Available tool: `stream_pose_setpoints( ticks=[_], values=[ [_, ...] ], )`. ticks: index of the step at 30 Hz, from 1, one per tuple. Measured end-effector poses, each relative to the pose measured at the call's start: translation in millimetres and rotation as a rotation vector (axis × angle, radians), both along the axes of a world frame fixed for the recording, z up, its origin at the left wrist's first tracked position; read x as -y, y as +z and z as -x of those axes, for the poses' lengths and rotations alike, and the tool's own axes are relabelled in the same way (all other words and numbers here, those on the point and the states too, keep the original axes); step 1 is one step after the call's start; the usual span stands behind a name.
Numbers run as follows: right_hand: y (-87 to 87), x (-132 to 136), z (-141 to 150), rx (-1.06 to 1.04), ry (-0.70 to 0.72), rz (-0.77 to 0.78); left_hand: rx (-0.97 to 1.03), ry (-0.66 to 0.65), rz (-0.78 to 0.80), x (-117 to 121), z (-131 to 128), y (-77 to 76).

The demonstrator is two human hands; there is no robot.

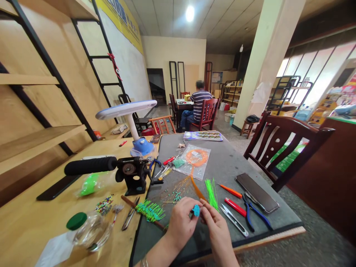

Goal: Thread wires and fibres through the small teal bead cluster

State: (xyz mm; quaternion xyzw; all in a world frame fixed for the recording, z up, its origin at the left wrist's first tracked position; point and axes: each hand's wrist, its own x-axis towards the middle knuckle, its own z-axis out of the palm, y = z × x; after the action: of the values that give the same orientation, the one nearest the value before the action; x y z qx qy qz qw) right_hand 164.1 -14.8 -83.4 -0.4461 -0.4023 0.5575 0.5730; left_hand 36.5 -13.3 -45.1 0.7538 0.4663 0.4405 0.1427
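My left hand [181,216] is closed in a pinch on a small bright blue cluster [196,210], which looks like beads or knotted strands. Close beside it, my right hand [214,222] pinches something thin near the cluster; the fingers hide most of it. Just beyond the fingertips an orange bundle of strands [197,188] runs toward a plastic bag with a coil of orange line [197,157]. Bright green strands [212,194] lie to the right of it. Left of my hands a stick with green and blue tufts [150,210] rests on the mat.
On the mat's right lie snips [234,219], blue-handled pliers [256,213], an orange pen-like tool [230,190] and a phone [257,192]. Leftward stand a black crank device [132,176], a green-lidded jar [90,231] and a lamp [142,146]. A person [201,102] sits farther back.
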Motion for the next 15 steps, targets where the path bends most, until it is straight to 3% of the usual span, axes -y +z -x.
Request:
stream_pose_setpoints(
  ticks=[8, 15],
  values=[
    [-4.7, 12, -1, -0.091, 0.005, -0.048, 0.103, 0.036, 0.113, 3, 3, -3.8],
    [-6.1, 16, 2, -0.060, -0.019, -0.060, 0.087, 0.052, 0.106, 4, 5, -5.8]
  ],
)
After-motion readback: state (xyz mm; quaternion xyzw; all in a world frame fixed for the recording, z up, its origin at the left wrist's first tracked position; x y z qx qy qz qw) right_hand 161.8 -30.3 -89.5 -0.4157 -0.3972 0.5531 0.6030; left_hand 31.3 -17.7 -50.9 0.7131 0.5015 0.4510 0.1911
